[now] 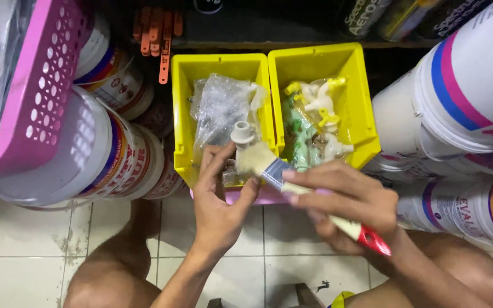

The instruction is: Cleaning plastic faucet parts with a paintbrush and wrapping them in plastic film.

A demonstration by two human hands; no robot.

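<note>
Both my hands work above two yellow bins (315,63), my right hand (349,199) pinching a red-handled paintbrush (269,165), my left hand (218,199) gripping a half-hidden white pipe fitting (242,134), striped paint buckets (463,85) cropped alongside.

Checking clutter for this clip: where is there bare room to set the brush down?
Bare floor tiles lie at lower left, bordered by the paint buckets above and the person's knee. A smaller tiled patch shows between the left hand and right hand, which holds the paintbrush. Both yellow bins are packed with bagged fittings; buckets crowd both sides.
</note>
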